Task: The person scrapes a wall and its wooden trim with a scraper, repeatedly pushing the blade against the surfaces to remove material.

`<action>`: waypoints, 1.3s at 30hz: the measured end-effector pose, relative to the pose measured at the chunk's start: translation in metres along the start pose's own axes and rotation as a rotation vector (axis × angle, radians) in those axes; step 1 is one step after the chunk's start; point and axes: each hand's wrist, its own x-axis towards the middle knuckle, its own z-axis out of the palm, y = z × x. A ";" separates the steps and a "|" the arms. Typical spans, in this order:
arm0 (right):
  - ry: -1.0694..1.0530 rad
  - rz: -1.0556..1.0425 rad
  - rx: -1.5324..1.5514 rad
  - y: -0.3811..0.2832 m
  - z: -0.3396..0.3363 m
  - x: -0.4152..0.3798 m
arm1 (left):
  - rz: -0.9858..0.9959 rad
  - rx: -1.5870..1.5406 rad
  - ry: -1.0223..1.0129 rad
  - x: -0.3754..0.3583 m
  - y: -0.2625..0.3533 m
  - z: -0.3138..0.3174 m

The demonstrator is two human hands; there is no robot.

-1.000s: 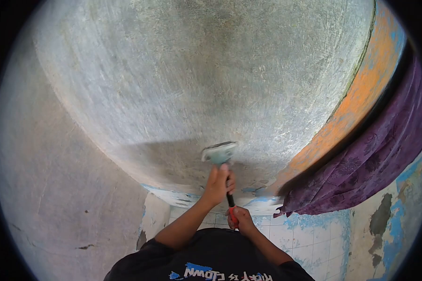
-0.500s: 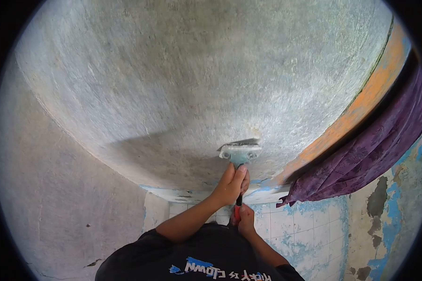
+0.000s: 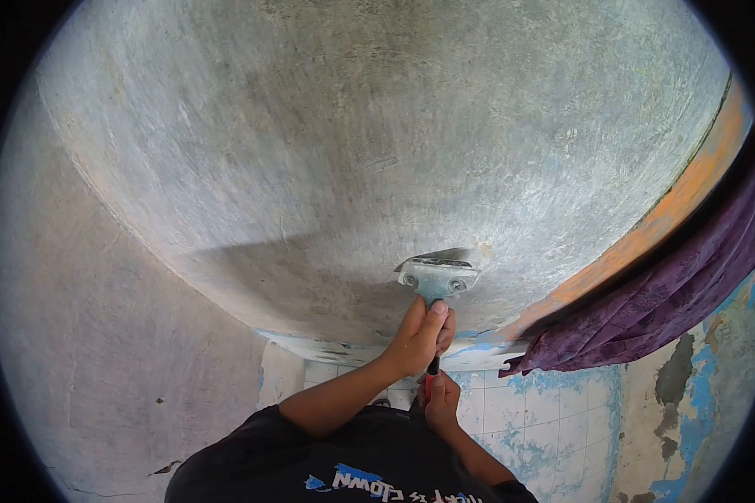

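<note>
A wide-bladed scraper [image 3: 437, 275] with two round bolts on its pale, dusty head lies with its blade against the grey wall [image 3: 352, 142] in front of me. My left hand [image 3: 424, 337] is wrapped around the handle just below that head. Lower down, close to my chest, my right hand [image 3: 440, 399] grips the red end of the same handle. Between the two hands a short black stretch of handle shows. Past the blade edge falls a small dark shadow, and a pale scuffed spot lies beside it.
A purple curtain [image 3: 637, 310] hangs at the right beside an orange-painted strip [image 3: 646, 235]. Another bare wall [image 3: 143, 352] meets the front one at the left. White tiles with blue paint stains [image 3: 545, 411] lie below, near a peeling wall [image 3: 671, 377].
The scraper and both hands have shifted slightly right in view, and the blade has tilted a little. The view itself has moved slightly. Both hands keep hold of the handle.
</note>
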 end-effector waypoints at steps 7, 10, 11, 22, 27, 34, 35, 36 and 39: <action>-0.048 0.037 -0.056 0.012 -0.001 -0.001 | -0.016 -0.037 0.029 -0.009 -0.006 -0.014; -0.041 0.027 -0.047 0.006 0.005 -0.004 | -0.022 -0.027 0.019 -0.008 -0.002 -0.010; -0.037 0.022 -0.041 0.005 0.008 -0.002 | -0.018 -0.019 0.007 -0.004 0.000 -0.009; 0.008 0.010 -0.100 0.000 0.011 -0.010 | 0.000 -0.130 -0.081 -0.006 -0.010 -0.018; 0.017 0.004 -0.104 0.012 0.012 -0.012 | -0.049 -0.122 -0.109 -0.010 -0.012 -0.025; -0.005 0.050 -0.065 0.012 0.021 -0.009 | -0.039 -0.098 -0.074 -0.009 -0.005 -0.023; -0.004 0.050 -0.070 0.012 0.021 -0.009 | -0.055 -0.111 -0.083 -0.009 -0.007 -0.026; 0.001 0.047 -0.074 0.013 0.020 -0.009 | -0.072 -0.123 -0.096 -0.010 -0.008 -0.027; -0.030 0.017 -0.150 0.020 0.018 -0.008 | -0.104 -0.127 -0.039 -0.012 -0.006 -0.026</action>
